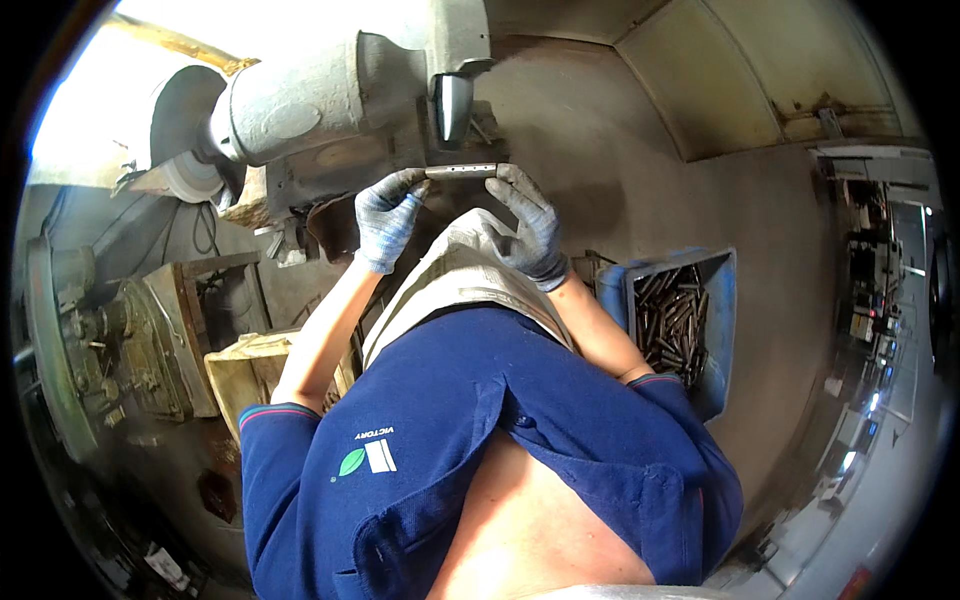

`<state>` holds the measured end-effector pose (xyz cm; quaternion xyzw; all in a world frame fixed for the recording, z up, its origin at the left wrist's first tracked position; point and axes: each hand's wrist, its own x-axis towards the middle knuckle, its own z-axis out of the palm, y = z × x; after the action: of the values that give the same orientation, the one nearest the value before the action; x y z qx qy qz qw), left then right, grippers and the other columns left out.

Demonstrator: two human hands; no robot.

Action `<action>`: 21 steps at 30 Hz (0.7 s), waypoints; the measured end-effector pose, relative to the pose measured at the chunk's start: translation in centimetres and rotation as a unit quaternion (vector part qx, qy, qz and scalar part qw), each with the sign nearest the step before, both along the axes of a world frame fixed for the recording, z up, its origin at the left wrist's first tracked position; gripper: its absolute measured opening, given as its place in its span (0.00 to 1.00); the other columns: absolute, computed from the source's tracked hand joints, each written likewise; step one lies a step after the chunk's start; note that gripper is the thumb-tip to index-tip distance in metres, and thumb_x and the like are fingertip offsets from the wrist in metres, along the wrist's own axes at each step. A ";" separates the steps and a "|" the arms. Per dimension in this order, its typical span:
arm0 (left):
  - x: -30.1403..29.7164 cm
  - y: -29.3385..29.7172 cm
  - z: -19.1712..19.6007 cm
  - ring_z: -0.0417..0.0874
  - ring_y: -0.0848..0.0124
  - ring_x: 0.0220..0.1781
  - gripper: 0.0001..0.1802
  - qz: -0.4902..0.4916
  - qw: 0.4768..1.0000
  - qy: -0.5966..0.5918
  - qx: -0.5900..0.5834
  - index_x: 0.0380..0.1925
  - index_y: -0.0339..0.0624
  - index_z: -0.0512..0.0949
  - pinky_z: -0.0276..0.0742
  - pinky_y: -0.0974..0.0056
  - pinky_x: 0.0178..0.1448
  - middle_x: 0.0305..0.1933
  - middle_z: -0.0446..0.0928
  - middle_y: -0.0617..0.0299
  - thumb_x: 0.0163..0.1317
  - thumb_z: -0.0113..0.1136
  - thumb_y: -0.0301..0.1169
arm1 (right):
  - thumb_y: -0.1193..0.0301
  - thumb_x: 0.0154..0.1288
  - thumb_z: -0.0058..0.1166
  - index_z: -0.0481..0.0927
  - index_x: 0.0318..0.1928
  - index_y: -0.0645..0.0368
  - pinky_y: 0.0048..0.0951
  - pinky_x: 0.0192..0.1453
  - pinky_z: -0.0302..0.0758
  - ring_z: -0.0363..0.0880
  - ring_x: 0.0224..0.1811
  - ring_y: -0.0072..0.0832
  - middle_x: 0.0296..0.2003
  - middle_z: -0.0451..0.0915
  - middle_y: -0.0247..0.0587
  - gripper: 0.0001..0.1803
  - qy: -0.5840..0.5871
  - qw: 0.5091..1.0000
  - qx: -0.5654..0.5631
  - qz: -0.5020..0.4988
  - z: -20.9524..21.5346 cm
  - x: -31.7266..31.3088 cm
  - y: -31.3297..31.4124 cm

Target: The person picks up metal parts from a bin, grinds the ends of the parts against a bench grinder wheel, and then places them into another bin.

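Starting far left: at the lower left end of the grey machine [300,110], a pale grinding wheel [192,178], with no piece against it. Below, a pale crate [232,368], its right edge cut off by the left forearm [325,335], contents mostly hidden. On to the left hand [386,222], gloved, curled nearly closed, pinching one end of a metal bar [462,171]. And there, mid-view, the metal bar itself: held level in the air, dotted dark along its side, just below the machine's lower right corner and, by the look of it, not touching. Across to the right hand [533,232], gloved too, only half curled, gripping the bar's other end. So, one piece in hand, apparently mid-handling, not yet set down. Last, the blue bin [724,340]: dark metal parts [672,325] heaped from its upper edge toward its lower left corner. Finished or waiting? Impossible to tell, likewise how many left.
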<state>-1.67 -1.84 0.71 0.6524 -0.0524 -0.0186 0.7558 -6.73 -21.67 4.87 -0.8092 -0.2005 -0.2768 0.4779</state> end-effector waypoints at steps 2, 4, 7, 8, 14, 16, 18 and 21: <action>-0.2 -0.5 0.9 0.78 0.81 0.35 0.10 -0.025 0.999 -0.026 0.010 0.38 0.33 0.81 0.75 0.74 0.42 0.35 0.82 0.60 0.55 0.62 0.20 | 0.70 0.49 0.65 0.78 0.48 0.65 0.37 0.59 0.70 0.74 0.55 0.46 0.50 0.75 0.56 0.24 -0.029 0.999 -0.036 -0.027 0.2 -1.0 -0.7; -0.4 -1.2 1.6 0.78 0.81 0.35 0.09 -0.049 0.998 -0.044 0.001 0.38 0.33 0.81 0.75 0.74 0.42 0.35 0.82 0.60 0.55 0.62 0.20 | 0.64 0.50 0.67 0.76 0.50 0.66 0.38 0.57 0.73 0.75 0.53 0.48 0.49 0.75 0.56 0.29 -0.052 0.994 -0.080 -0.054 0.8 -2.0 -1.4; -0.5 -2.6 2.4 0.78 0.80 0.35 0.10 -0.096 0.992 -0.076 0.009 0.39 0.33 0.80 0.75 0.73 0.42 0.34 0.82 0.61 0.56 0.61 0.20 | 0.62 0.48 0.68 0.76 0.49 0.64 0.38 0.55 0.74 0.76 0.52 0.47 0.49 0.75 0.55 0.29 -0.063 0.990 -0.086 -0.097 1.7 -3.9 -2.1; -0.5 -3.1 2.7 0.78 0.80 0.35 0.10 -0.118 0.991 -0.063 0.008 0.39 0.32 0.80 0.75 0.73 0.42 0.34 0.82 0.62 0.56 0.61 0.20 | 0.62 0.48 0.68 0.77 0.49 0.64 0.38 0.55 0.74 0.76 0.52 0.47 0.49 0.76 0.54 0.29 -0.057 0.989 -0.071 -0.115 1.8 -4.7 -2.4; -0.5 -3.6 -0.7 0.76 0.80 0.35 0.13 -0.216 0.975 0.016 0.041 0.41 0.30 0.78 0.73 0.74 0.42 0.35 0.81 0.61 0.57 0.62 0.24 | 0.68 0.46 0.68 0.78 0.46 0.63 0.35 0.57 0.72 0.74 0.54 0.43 0.51 0.74 0.53 0.25 0.038 0.961 -0.052 -0.269 1.5 -11.6 -5.9; -0.6 -3.1 -3.3 0.74 0.81 0.34 0.11 -0.262 0.964 0.020 0.029 0.39 0.30 0.79 0.71 0.74 0.41 0.34 0.80 0.64 0.58 0.62 0.25 | 0.76 0.46 0.66 0.78 0.49 0.62 0.29 0.53 0.75 0.76 0.51 0.36 0.53 0.73 0.52 0.25 0.084 0.934 -0.018 -0.346 0.1 -15.6 -8.0; -1.6 -3.3 -3.4 0.72 0.82 0.32 0.08 -0.301 0.951 0.016 0.077 0.36 0.30 0.79 0.70 0.75 0.39 0.32 0.79 0.67 0.59 0.61 0.24 | 0.77 0.46 0.65 0.80 0.44 0.61 0.26 0.52 0.74 0.77 0.49 0.35 0.47 0.76 0.46 0.20 0.170 0.892 0.004 -0.419 -0.7 -19.4 -10.3; -2.3 -1.4 -4.9 0.72 0.83 0.28 0.05 -0.336 0.933 0.033 0.124 0.33 0.34 0.80 0.68 0.75 0.34 0.29 0.78 0.68 0.58 0.61 0.24 | 0.77 0.49 0.62 0.80 0.42 0.61 0.30 0.53 0.72 0.77 0.47 0.36 0.44 0.78 0.44 0.16 0.101 0.805 -0.105 -0.575 -1.0 -25.6 -12.6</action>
<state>-3.98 -3.27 -4.24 0.6842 -0.2412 -0.2992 0.6199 -32.35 -34.24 3.88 -0.8449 0.3233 -0.3948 0.1606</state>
